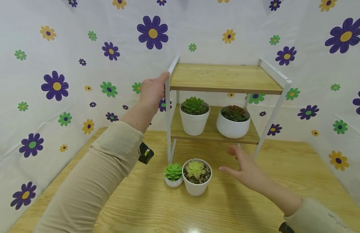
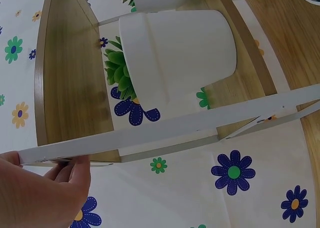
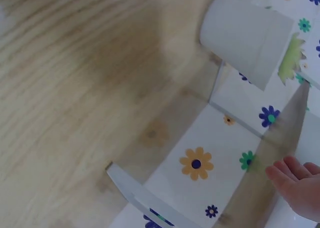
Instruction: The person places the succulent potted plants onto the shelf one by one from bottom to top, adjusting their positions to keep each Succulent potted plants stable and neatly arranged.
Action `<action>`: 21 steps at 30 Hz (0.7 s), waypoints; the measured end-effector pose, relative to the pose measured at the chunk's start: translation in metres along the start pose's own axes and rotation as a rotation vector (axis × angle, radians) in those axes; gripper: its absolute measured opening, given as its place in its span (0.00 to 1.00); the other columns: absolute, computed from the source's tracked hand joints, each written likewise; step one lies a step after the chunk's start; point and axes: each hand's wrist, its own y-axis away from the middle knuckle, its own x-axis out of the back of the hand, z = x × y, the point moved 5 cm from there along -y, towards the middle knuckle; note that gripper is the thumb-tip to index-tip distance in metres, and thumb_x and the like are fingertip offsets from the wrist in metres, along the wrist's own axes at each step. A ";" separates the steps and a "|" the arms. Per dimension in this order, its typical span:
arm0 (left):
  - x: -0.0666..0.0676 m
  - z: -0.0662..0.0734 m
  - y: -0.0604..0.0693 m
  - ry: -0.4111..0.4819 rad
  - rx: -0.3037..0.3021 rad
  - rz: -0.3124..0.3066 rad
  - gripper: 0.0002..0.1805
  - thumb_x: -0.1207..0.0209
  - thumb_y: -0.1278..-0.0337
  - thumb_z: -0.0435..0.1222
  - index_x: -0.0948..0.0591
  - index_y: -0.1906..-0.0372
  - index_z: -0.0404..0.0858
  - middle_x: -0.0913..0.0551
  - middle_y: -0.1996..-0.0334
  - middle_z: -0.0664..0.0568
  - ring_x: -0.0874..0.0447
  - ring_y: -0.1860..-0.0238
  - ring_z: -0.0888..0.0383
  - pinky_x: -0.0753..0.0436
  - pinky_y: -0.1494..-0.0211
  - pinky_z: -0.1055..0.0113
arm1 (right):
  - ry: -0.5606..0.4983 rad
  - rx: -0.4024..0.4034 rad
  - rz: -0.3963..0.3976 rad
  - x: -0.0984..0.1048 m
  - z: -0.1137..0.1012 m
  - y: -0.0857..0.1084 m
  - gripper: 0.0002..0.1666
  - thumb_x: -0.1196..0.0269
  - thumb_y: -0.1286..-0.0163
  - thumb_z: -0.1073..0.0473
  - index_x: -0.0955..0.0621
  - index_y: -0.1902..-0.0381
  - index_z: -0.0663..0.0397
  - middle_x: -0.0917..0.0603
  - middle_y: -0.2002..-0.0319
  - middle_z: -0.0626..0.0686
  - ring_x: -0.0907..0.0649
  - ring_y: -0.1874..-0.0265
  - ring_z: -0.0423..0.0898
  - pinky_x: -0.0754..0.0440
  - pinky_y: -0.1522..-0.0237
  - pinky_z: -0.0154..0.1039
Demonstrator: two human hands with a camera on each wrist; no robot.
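My left hand (image 1: 153,90) grips the top left corner of a two-tier shelf (image 1: 226,76) with a white frame and wooden boards. In the left wrist view its fingers (image 2: 80,173) curl behind the white side bar. On the lower board stand a tapered white pot with a green succulent (image 1: 194,118) and a rounded white pot with a dark reddish succulent (image 1: 233,124). My right hand (image 1: 248,171) hovers with fingers spread, holding nothing, in front of the lower board. To its left, on the table, is a white pot with a yellow-green succulent (image 1: 196,179).
A small white bowl pot with a bright green succulent (image 1: 173,174) stands close beside the yellow-green one, by the shelf's left leg. The wooden table (image 1: 156,207) runs up to a flower-printed white cloth (image 1: 81,64) behind and at both sides.
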 end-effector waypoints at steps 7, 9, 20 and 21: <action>0.000 0.000 -0.001 -0.006 -0.013 -0.014 0.29 0.48 0.37 0.51 0.30 0.39 0.35 0.25 0.43 0.47 0.25 0.42 0.54 0.31 0.34 0.63 | -0.038 -0.007 -0.099 -0.026 0.007 -0.002 0.47 0.34 0.41 0.46 0.42 0.35 0.70 0.30 0.41 0.70 0.30 0.40 0.66 0.33 0.39 0.61; 0.000 0.000 -0.001 -0.020 -0.014 -0.014 0.29 0.49 0.37 0.51 0.30 0.39 0.36 0.25 0.43 0.47 0.27 0.43 0.54 0.30 0.35 0.64 | -0.048 -0.014 -0.124 -0.032 0.008 -0.003 0.49 0.33 0.42 0.45 0.42 0.35 0.70 0.30 0.41 0.70 0.30 0.40 0.67 0.33 0.39 0.61; 0.002 -0.001 -0.002 -0.021 -0.024 0.006 0.28 0.48 0.38 0.51 0.28 0.41 0.35 0.26 0.47 0.50 0.30 0.47 0.56 0.30 0.37 0.63 | -0.082 0.005 -0.191 -0.062 0.009 -0.012 0.57 0.27 0.50 0.48 0.43 0.35 0.74 0.30 0.40 0.72 0.29 0.40 0.67 0.33 0.39 0.61; 0.002 -0.001 -0.001 -0.023 -0.026 0.005 0.28 0.48 0.38 0.51 0.28 0.41 0.36 0.26 0.46 0.49 0.29 0.45 0.56 0.30 0.37 0.63 | -0.088 0.009 -0.196 -0.064 0.009 -0.013 0.57 0.27 0.51 0.49 0.43 0.35 0.75 0.30 0.40 0.72 0.29 0.40 0.66 0.34 0.39 0.61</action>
